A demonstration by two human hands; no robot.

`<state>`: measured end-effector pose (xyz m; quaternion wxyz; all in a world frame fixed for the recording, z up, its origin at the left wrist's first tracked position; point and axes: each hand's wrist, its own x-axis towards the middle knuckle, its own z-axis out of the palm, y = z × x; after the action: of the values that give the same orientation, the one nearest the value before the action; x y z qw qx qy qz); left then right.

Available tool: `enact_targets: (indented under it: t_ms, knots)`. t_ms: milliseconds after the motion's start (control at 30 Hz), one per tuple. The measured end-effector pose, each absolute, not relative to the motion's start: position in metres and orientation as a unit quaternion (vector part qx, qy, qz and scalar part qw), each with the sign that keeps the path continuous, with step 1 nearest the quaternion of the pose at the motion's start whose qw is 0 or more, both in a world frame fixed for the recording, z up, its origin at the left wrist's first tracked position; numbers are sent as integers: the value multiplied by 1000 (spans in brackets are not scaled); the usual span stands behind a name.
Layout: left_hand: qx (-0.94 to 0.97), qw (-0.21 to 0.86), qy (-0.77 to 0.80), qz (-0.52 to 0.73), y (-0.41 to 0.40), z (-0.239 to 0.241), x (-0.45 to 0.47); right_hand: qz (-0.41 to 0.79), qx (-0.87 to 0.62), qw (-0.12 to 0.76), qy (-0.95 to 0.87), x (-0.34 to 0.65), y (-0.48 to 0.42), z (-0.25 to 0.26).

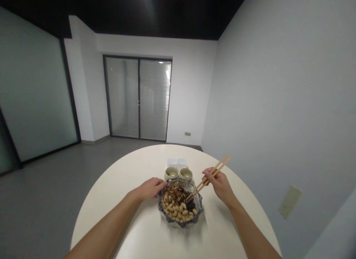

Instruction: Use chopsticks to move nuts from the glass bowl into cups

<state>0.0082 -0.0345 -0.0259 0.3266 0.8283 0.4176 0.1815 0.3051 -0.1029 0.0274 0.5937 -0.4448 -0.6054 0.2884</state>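
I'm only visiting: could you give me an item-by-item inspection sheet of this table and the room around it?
Surface: round pale table, no spills seen.
Job's things: glass bowl of nuts and seeds; wooden chopsticks, tips down in the bowl.
Clutter: two small jars behind the bowl; white containers behind those.
Grips: left hand at the bowl's rim; right hand holds the chopsticks.
Cables: nothing seen.
Surroundings: grey floor, glass door with blinds, plain wall on the right.

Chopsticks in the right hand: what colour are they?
Pale tan, like bare wood; the chopsticks show best in the head view, tips in the glass bowl.
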Motion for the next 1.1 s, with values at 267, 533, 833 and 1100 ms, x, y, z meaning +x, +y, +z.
enact_targets:
  t_ms: [267, 533, 833, 1100]
  knots:
    - [825, 331, 420, 179, -37, -22, 10, 295, -448, 571, -621, 308, -98, 18]
    - [825, 330, 420, 184, -36, -23, 11, 299, -443, 558, -635, 309, -97, 13]
    - [825, 332, 419, 181, -33, -27, 10, 272, -448, 596, -608, 303, -99, 20]
    - [830, 322, 415, 188, -35, -26, 10, 172, -444, 704, -527, 286, -94, 4]
